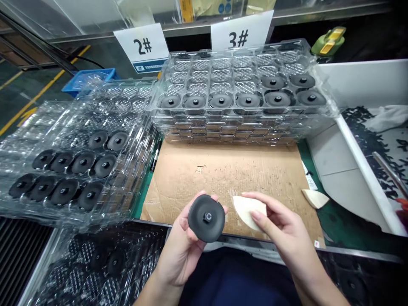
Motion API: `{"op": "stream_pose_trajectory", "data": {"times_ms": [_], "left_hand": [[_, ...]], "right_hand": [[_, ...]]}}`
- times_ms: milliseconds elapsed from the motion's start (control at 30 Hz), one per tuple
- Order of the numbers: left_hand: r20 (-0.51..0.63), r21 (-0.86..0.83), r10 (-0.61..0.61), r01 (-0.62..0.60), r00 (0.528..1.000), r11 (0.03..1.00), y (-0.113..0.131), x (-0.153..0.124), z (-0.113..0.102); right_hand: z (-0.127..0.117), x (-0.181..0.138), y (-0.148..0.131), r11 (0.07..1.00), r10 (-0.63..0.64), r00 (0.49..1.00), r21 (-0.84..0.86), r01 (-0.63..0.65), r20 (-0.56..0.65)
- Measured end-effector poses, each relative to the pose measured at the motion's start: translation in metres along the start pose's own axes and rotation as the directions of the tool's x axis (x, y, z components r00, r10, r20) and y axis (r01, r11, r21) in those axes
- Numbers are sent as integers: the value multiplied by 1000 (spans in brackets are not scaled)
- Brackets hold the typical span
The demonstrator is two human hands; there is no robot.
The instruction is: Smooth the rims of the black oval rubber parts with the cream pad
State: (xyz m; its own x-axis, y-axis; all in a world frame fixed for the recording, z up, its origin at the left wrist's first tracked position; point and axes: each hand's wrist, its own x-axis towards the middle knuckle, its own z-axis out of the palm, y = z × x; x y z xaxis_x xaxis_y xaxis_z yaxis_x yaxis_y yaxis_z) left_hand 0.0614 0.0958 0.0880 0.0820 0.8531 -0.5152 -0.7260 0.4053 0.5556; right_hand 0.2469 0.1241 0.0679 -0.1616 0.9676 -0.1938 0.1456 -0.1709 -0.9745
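My left hand [182,242] holds a round black disc part [206,218] with a small centre hub, face up, over the near edge of the brown cardboard sheet [229,170]. Just to its right, my right hand [280,227] pinches a cream wedge-shaped piece [247,209]; the piece and the disc are close but apart. Another cream wedge [315,198] lies on the green mat to the right.
A stack of clear blister trays [242,123] with several black discs stands behind the cardboard under a "3#" sign [240,32]. A second tray stack [63,140] with several discs sits at left near a "2#" sign [142,46]. A white bin [353,157] is at right.
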Motion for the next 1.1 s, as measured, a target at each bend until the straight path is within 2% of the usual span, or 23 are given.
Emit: {"op": "stream_pose_trajectory", "data": {"times_ms": [267, 333, 400, 467, 500, 567, 633, 667, 733, 800, 833, 900, 933, 1000, 1067, 1100], "left_hand": [[42, -7, 20, -20, 999, 1000, -4, 2, -8], [51, -19, 30, -29, 998, 999, -8, 3, -7], [63, -33, 33, -31, 997, 999, -12, 4, -6], [70, -41, 0, 3, 998, 999, -15, 3, -6], [69, -37, -24, 26, 997, 999, -15, 3, -7], [31, -12, -53, 53, 998, 999, -14, 2, -9], [-23, 12, -28, 28, 999, 1000, -13, 1, -10], [-27, 21, -15, 16, 1000, 1000, -12, 1, -10], [18, 12, -20, 20, 1000, 1000, -10, 0, -8], [66, -14, -43, 44, 997, 999, -8, -1, -6], [69, -25, -49, 51, 996, 998, -7, -2, -6], [58, -41, -49, 52, 997, 998, -5, -4, -6], [60, -42, -52, 55, 997, 998, -4, -5, -6], [80, -44, -55, 59, 995, 997, -3, -6, -6], [97, -43, -51, 55, 994, 998, -4, -6, -5], [98, -33, -53, 57, 994, 998, -5, -6, -5]], "right_hand": [[-1, 1, -4, 992, -41, 999, -121, 45, 34], [3, -2, -14, 979, -109, 994, -168, 112, 24], [10, -5, -30, 942, -254, 966, -215, 259, 49], [18, -5, -46, 863, -420, 894, -236, 447, 156], [21, -5, -52, 826, -458, 855, -239, 511, 243], [26, -2, -62, 803, -404, 805, -255, 540, 434], [30, 3, -65, 822, -283, 800, -296, 487, 529], [33, 5, -65, 827, -276, 812, -303, 474, 515], [39, 8, -63, 814, -388, 828, -272, 514, 404], [41, 7, -62, 789, -487, 801, -216, 574, 347], [39, 5, -62, 789, -487, 785, -192, 583, 384], [29, -1, -65, 820, -393, 762, -179, 544, 515], [23, -4, -67, 831, -343, 764, -203, 518, 546], [12, -9, -68, 811, -277, 808, -324, 487, 521], [8, -9, -68, 736, -308, 859, -470, 487, 408], [8, -6, -68, 683, -363, 859, -523, 509, 362]]}}
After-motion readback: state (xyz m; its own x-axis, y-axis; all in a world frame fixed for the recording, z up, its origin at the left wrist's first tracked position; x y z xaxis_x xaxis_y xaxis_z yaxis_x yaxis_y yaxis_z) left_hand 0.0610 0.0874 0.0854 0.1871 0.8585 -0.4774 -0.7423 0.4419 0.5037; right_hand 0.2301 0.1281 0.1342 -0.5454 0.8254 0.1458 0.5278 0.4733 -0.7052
